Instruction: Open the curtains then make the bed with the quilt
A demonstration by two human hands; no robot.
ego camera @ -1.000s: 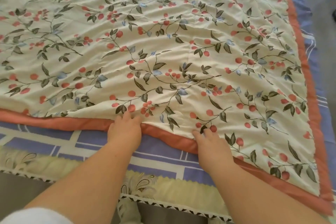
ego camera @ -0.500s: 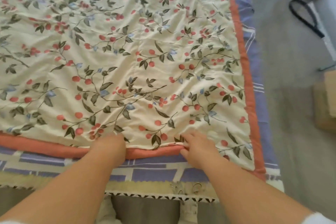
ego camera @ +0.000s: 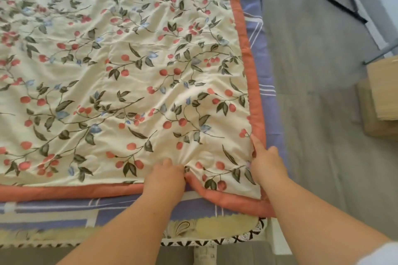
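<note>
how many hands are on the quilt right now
2. The left hand bunches the quilt at its near edge; the right hand holds its near right corner by the orange border.

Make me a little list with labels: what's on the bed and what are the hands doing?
Quilt: cream with cherries and leaves, orange border, spread on bed
Sheet: purple with white stripes, showing beneath
Left hand: grips the bunched near edge
Right hand: at the near right corner, index finger pointing along the border
Floor: grey, cardboard boxes at right
</note>
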